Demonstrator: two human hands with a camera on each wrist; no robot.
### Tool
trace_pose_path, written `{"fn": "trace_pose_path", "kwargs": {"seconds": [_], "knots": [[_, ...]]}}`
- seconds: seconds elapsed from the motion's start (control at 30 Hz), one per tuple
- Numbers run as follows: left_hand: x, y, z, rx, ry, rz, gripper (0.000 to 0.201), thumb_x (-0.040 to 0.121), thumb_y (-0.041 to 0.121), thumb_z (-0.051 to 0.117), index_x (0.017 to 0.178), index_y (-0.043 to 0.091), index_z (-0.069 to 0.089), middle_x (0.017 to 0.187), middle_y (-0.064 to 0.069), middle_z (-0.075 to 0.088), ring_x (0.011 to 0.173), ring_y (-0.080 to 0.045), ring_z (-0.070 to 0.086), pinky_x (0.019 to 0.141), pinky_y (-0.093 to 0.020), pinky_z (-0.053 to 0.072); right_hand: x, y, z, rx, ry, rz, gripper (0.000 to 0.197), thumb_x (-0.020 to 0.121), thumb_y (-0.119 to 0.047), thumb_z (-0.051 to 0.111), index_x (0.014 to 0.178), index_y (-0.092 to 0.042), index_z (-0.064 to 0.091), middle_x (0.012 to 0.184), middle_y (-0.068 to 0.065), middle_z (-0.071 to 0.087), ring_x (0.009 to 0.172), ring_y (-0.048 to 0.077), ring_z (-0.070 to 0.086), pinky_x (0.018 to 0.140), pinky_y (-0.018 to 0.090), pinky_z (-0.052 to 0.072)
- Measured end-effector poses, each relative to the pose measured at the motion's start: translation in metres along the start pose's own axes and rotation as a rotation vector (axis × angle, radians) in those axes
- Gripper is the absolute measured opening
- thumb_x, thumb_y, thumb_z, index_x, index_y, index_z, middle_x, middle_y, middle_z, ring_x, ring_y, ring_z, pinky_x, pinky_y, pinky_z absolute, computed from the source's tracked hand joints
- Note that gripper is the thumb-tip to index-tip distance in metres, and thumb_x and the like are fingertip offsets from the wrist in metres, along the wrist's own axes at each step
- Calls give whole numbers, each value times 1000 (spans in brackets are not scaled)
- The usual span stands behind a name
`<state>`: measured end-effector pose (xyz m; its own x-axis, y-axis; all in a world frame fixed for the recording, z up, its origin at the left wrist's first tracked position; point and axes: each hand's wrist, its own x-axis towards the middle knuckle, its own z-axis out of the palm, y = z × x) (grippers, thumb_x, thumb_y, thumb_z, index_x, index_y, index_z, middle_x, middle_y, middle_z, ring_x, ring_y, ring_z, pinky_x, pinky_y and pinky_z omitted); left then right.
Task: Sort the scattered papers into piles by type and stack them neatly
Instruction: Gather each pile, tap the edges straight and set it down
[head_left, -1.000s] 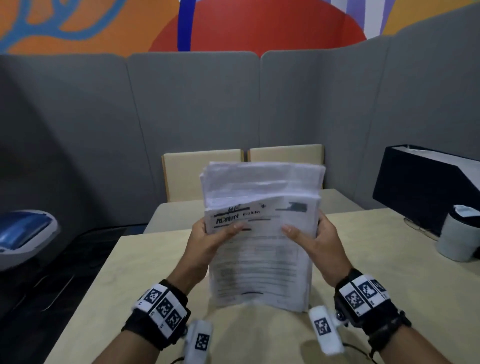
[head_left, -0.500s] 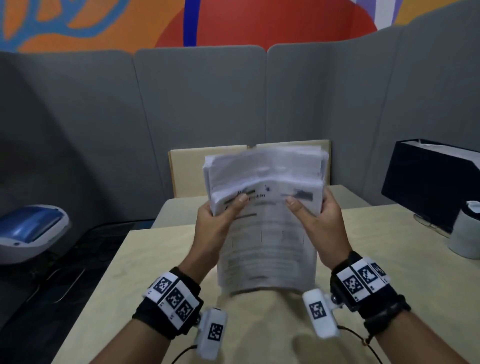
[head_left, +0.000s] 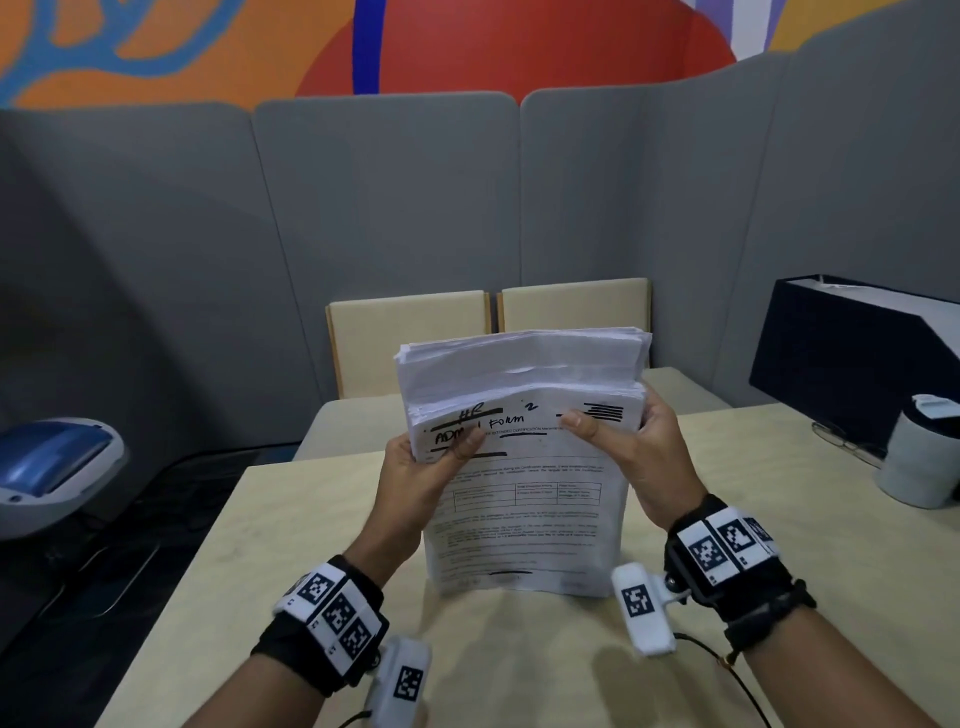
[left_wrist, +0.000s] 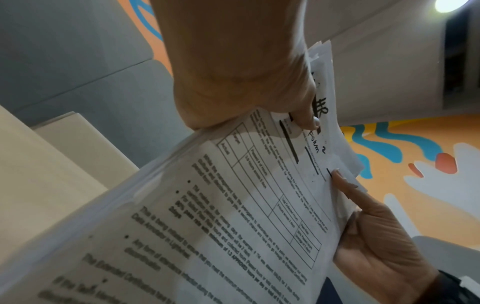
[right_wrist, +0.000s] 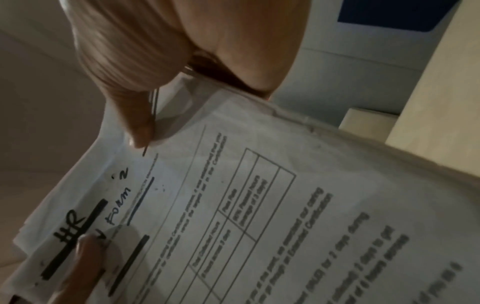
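Note:
A thick stack of white papers (head_left: 524, 499) stands upright on its lower edge on the pale wooden table (head_left: 270, 540). The front sheet is a printed form with handwritten black marker words at the top (left_wrist: 259, 216) (right_wrist: 259, 216). My left hand (head_left: 421, 467) grips the stack's upper left edge, thumb on the front sheet (left_wrist: 303, 115). My right hand (head_left: 639, 447) grips the upper right edge, thumb pressed near the black bars (right_wrist: 140, 131). The fingers behind the stack are hidden.
A black box (head_left: 852, 364) and a light grey cup-like container (head_left: 919, 457) sit on the table's right side. Two cream chair backs (head_left: 488, 332) stand beyond the table, with grey partition panels behind. A blue and grey machine (head_left: 52, 467) is at the left.
The stack was lifted off the table and then came back down onto its lower edge. Both hands slid up to grip nearer the top corners.

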<state>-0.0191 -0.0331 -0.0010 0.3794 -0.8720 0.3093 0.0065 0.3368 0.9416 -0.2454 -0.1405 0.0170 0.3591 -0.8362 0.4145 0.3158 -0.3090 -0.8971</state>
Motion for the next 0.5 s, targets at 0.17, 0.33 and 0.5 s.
{"fn": "trace_pose_path", "kwargs": {"seconds": [0.17,0.33,0.5], "knots": [[3,-4,-2,-11,-34,-4,39,86,30,81,119,10,73,114,-15,78,105,-37,75,94,-57,59,-2,3,7,-9,41,-25,46,91,-11,78,131,-11,56,121,13,74,110,33,73,92,50,61],[3,-6,-6,-8,-26,-38,40,87,31,79,117,7,74,114,-15,78,105,-37,75,97,-61,57,-6,1,-3,52,-24,41,44,90,-5,75,131,-5,58,120,18,74,107,36,74,88,48,62],[-4,-26,-7,-28,-95,-94,41,87,37,78,121,14,72,119,-14,76,110,-37,73,97,-57,57,-16,39,-5,103,-85,208,43,85,-19,82,123,-4,69,119,19,75,112,43,71,97,56,57]]}}
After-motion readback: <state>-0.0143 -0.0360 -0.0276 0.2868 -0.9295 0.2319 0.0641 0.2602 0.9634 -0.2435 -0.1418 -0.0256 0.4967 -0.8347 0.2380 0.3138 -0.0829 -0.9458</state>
